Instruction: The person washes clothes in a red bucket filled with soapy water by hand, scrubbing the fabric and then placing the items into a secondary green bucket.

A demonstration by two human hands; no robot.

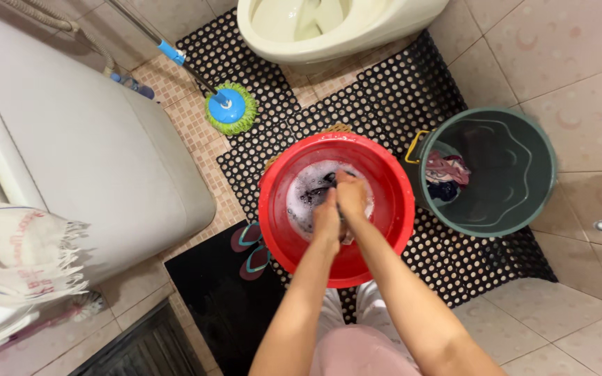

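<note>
Two hands work together in soapy water, and the rest of the bathroom floor lies about them. At far left a fringed towel (19, 254) hangs over a white washing machine (85, 150). Beyond its corner a mop (230, 108) with a blue and green head rests on the black rubber mat (391, 90), and a pair of flip-flops (251, 249) lies just beside the red basin (384, 233).

Inside that basin, the left hand (327, 216) and right hand (351, 195) press against each other over a dark piece of clothing (315, 193) that sits in the suds, mostly under foam. Both grips look closed on the cloth, fingers curled round it, though the foam hides how much each one holds. Judging by this, the step in hand is scrubbing: cloth rubbed against cloth between the palms. A next move would call for a firm hold with both hands and a turn of the fabric to bring a fresh patch up.

To the right stands a grey-green bucket (524, 202), touching the basin's rim or nearly so, with a few coloured garments (446, 174) heaped inside. A white toilet bowl (329, 31) sits at the top.
</note>
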